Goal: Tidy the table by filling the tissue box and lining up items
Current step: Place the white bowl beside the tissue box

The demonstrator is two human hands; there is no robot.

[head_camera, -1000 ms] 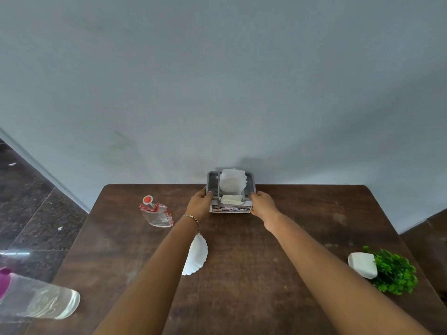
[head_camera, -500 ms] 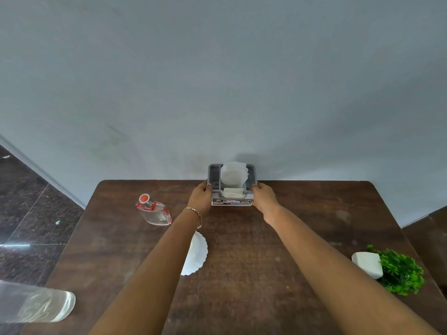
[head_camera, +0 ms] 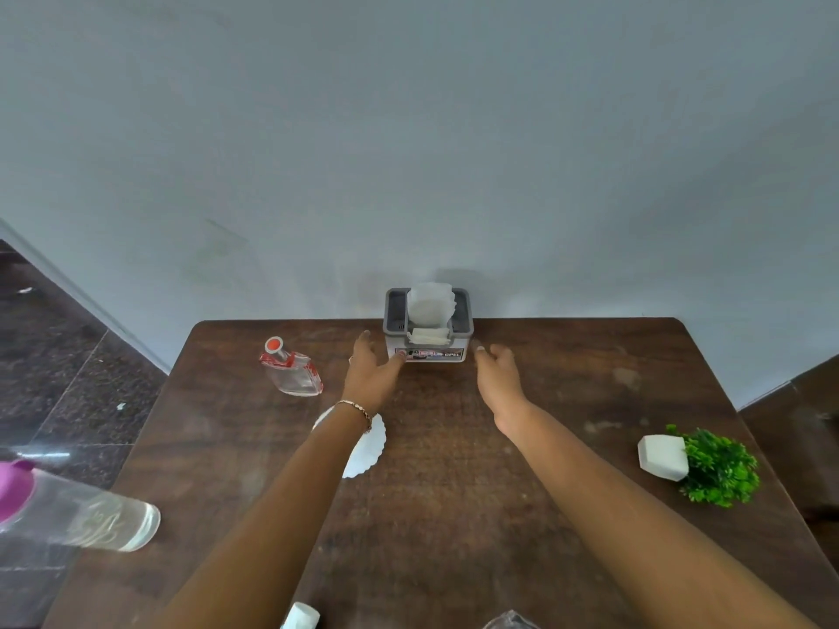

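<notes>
Box stands upright at the far edge of the table, centre, against the wall: grey, labelled near face, white tissue rising from the top. Filling appears complete; the step in hand is lining up. Left hand and right hand flank the box, fingers straight, gripping nothing; left thumb contact unclear. Next move likely calls for gripping the bottle, left, or the tipped plant, near right, and aligning it with the box

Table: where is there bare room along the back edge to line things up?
Widest bare stretch: back edge right of the tissue box, beyond the right hand, up to the corner. Also bare between the forearms. Left is tighter: glass flask, left hand, paper doily.
</notes>
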